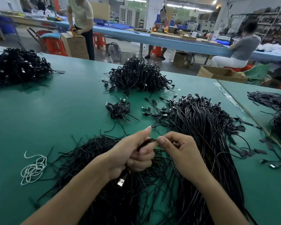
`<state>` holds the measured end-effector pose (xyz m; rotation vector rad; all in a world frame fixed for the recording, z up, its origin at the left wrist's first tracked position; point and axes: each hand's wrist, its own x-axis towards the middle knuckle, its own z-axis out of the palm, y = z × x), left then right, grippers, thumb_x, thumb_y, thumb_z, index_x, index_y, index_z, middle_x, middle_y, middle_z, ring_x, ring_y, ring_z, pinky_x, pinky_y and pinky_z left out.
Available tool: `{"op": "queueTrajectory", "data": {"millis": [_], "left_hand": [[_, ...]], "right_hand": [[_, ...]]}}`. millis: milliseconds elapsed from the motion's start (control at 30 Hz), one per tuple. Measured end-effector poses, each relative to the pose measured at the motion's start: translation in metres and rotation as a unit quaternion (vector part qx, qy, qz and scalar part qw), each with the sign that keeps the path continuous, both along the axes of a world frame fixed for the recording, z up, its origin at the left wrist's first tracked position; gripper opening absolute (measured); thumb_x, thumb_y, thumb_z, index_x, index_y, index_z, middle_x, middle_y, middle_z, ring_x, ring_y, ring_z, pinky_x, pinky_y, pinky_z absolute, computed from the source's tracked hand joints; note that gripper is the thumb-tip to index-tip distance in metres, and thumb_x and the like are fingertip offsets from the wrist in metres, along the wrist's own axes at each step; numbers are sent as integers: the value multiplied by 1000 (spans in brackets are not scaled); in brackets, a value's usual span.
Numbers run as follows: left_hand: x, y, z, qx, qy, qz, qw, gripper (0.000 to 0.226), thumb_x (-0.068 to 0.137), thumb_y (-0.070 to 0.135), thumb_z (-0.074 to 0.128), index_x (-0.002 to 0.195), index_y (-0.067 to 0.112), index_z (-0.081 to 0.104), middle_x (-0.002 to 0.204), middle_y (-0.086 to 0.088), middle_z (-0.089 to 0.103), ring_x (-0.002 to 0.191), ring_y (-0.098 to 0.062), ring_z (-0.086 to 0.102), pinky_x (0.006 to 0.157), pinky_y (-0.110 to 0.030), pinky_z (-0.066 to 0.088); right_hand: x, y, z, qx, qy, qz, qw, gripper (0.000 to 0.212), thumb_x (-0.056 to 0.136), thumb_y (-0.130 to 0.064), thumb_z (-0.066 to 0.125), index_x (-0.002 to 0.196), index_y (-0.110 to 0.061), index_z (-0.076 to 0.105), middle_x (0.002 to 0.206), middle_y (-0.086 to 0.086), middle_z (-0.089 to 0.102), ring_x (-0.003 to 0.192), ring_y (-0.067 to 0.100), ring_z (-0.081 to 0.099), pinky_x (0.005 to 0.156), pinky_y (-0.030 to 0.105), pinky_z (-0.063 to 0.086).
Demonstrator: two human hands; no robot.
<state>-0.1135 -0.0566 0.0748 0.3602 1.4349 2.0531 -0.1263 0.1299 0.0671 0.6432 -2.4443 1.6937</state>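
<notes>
The bunch of black cables (146,142) is held above the near middle of the green desk (55,111), between the two hands. The left hand (135,157) has its grip closed round the bunch, with the fingers curled and the thumb stretched upward. The cable ends stick out at the top of the fist, and a silver USB plug (121,182) hangs out below it. The right hand (180,151) has a narrow grip: thumb and forefinger pinch the tips of these cable ends, just beside the left thumb. Under both hands lies a loose heap of cables (91,153). To the right of it lies a long sheaf of cables (201,127) with plugs at its far end. A tangled white cord (33,168) lies to the left, apart from the heap. Farther away are a little coiled bundle (119,109) and a big pile of coiled cables (136,75).
</notes>
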Motion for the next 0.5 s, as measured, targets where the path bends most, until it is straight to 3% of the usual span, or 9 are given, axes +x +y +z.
{"op": "queueTrajectory", "data": {"millis": [133,200,267,333,433,500], "left_hand": [[-4,-5,9,257,-94,-17,962,44,99,37,46,67,12,64,49,7,47,39,-3,45,38,-15,36],[-5,1,10,274,-82,88,954,45,98,38,47,82,8,77,62,2,61,52,-7,60,48,-16,50],[-6,8,4,225,-21,196,954,43,94,36,49,96,6,79,86,-8,74,77,-17,73,66,-21,59],[-8,13,-7,142,79,258,952,41,94,33,48,108,4,74,104,-15,75,99,-25,73,80,-26,58],[-11,14,-20,-72,251,343,902,35,95,33,47,113,12,69,101,-7,76,99,-19,72,84,-29,58],[-10,13,-24,-198,318,324,869,33,95,36,47,106,16,71,94,1,76,90,-11,73,82,-29,59]], "right_hand": [[11,-10,-11,59,-26,27,998,23,98,-44,52,80,-37,66,57,-7,45,51,11,35,48,36,29],[18,-14,-11,116,-29,58,991,22,102,-37,50,83,-41,61,58,-7,48,51,14,38,50,41,34],[23,-14,-6,215,-3,58,975,21,101,-46,45,82,-41,55,64,-6,54,53,13,45,53,41,41],[25,-11,2,314,42,21,948,24,99,-46,44,81,-32,50,70,-9,56,61,12,51,58,36,47],[22,0,14,310,48,-7,949,15,99,-36,51,87,-29,57,79,-14,57,74,8,55,69,40,51],[18,7,20,289,40,-4,956,10,96,-35,56,95,-33,66,85,-18,60,82,4,57,75,39,52]]}}
